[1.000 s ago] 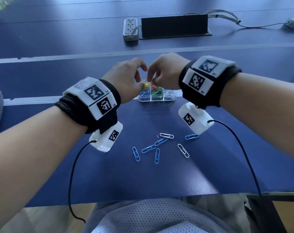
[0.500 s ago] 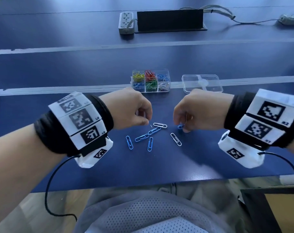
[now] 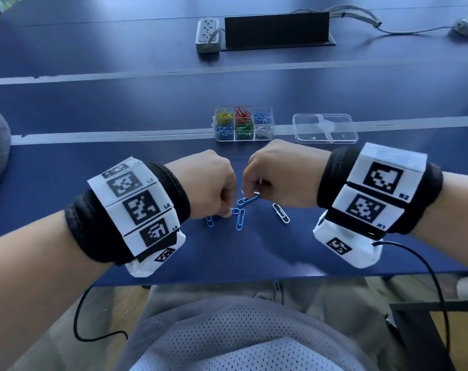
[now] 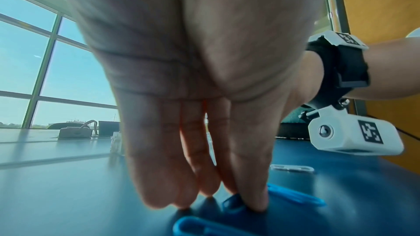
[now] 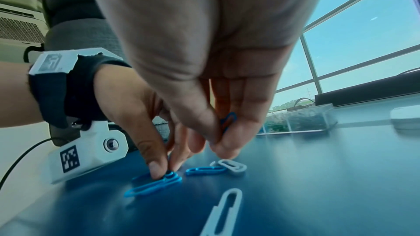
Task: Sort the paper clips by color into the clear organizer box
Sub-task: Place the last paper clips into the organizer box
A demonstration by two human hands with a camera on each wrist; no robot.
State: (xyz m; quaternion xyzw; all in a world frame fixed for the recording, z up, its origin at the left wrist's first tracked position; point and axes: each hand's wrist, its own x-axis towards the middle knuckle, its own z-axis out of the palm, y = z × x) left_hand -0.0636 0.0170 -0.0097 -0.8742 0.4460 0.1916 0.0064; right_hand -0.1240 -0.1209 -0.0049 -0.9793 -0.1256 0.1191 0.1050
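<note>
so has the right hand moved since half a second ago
Yes. The right hand has shifted left toward the left hand; it now sits over the blue and white clips beside the lone white paper clip, still below the clear organizer box.

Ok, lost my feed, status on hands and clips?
Right hand pinches blue paper clip. Left hand fingertips on another blue clip. Clear organizer box open. Nothing blocking.

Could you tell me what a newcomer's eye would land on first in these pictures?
Probably the two hands meeting over loose blue and white paper clips on the near table: the left hand pinching at a blue clip on the surface, the right hand holding another blue clip. Behind them sits the clear organizer box, bright with sorted colours, its lid beside it.
</note>
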